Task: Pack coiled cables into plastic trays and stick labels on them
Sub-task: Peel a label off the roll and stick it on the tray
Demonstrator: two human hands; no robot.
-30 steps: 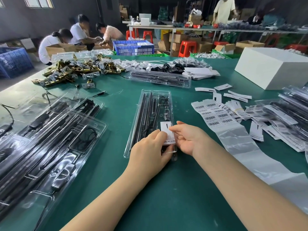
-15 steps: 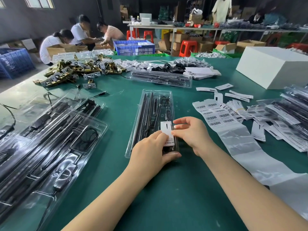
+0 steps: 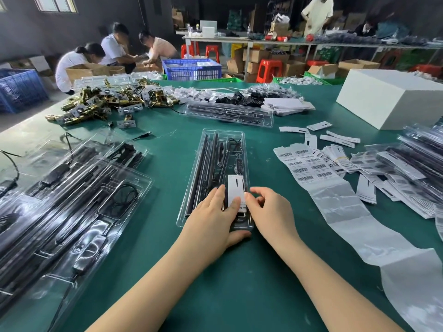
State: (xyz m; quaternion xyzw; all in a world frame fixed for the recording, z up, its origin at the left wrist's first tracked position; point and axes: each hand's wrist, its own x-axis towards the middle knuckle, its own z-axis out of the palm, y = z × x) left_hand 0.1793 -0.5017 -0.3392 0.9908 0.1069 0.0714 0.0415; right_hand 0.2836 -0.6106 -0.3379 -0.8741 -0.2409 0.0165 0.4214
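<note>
A clear plastic tray (image 3: 211, 149) with black rods and a coiled cable lies lengthwise in the middle of the green table. A white label (image 3: 236, 188) sits on its near right part. My left hand (image 3: 213, 216) lies flat on the tray's near end, with straight fingers pressing the label's left side and the thumb against the near edge. My right hand (image 3: 271, 212) is beside it, fingers curled, with the fingertips pinching the label's right edge.
Stacked packed trays (image 3: 60, 200) fill the left side. A barcode label sheet (image 3: 304, 164) and its long backing strip (image 3: 347, 212) run down the right, with loose labels (image 3: 335, 140) and more trays (image 3: 419, 159). Beyond are another tray (image 3: 230, 113), brass hardware (image 3: 100, 104) and a white box (image 3: 393, 101).
Both hands have slid slightly up the tray with the label. My left fingers have stretched flat over it, and my right fingers have curled in at its right edge.
</note>
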